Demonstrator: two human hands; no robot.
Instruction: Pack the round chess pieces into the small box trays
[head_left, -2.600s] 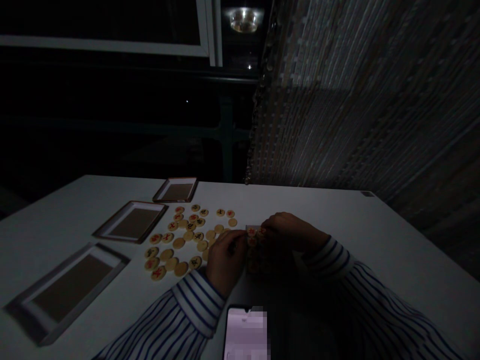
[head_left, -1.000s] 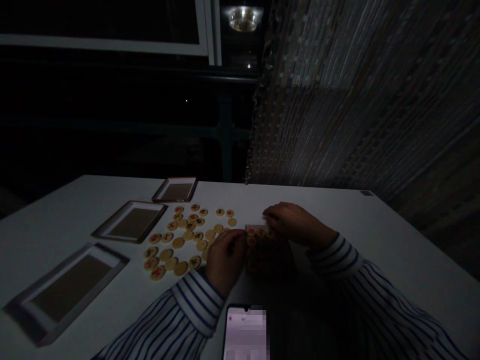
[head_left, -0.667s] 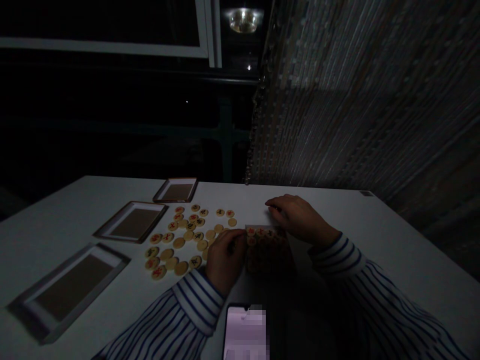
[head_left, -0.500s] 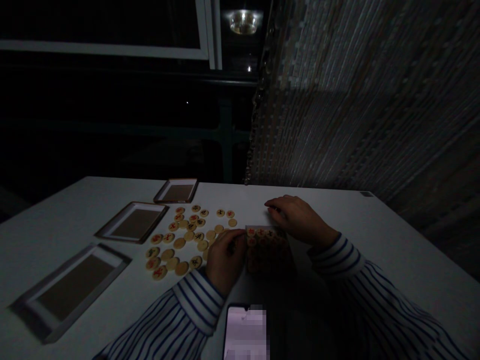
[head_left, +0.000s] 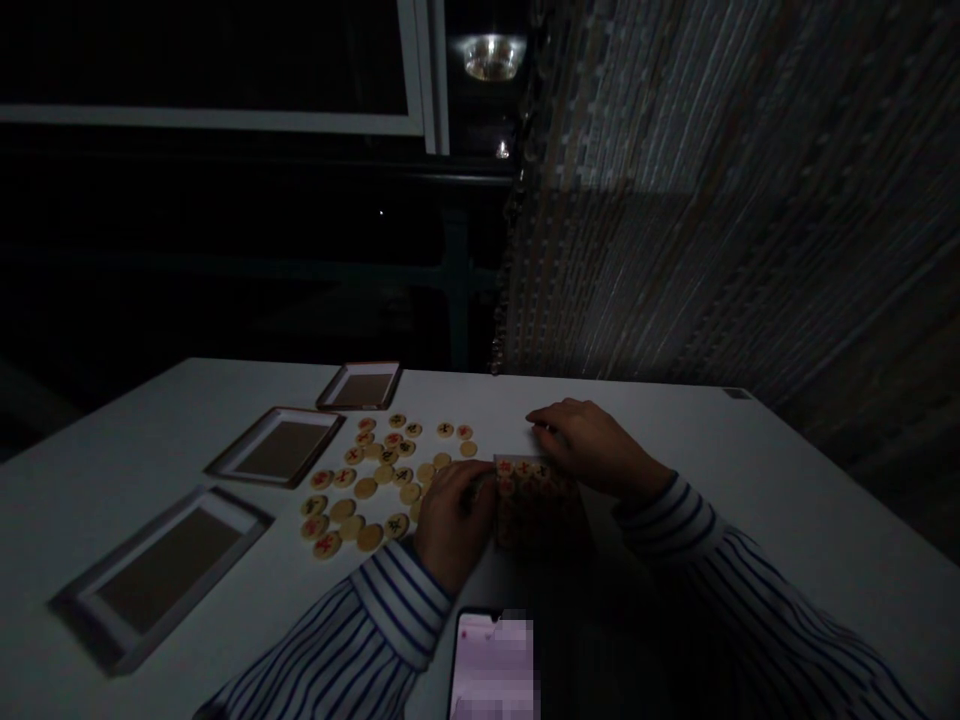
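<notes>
Though rm's dim, discs (head_left: 365,487) dot white table (head_left: 750,480), prob. beside curtain (head_left: 712,200).

The left forearm (head_left: 352,650) and right forearm (head_left: 720,570), in striped sleeves (head_left: 401,600), reach forward and converge. The left grip (head_left: 452,515) sits knuckles up, fingers curled under toward the right; how tightly they close is lost in the dark. The right grip (head_left: 589,447) lies just beyond it, palm down, fingers loosely spread, pointing left.

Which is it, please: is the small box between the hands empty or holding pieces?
Holding pieces: red-marked discs show in the open box between the left hand and right hand. How full: cannot tell.
</notes>
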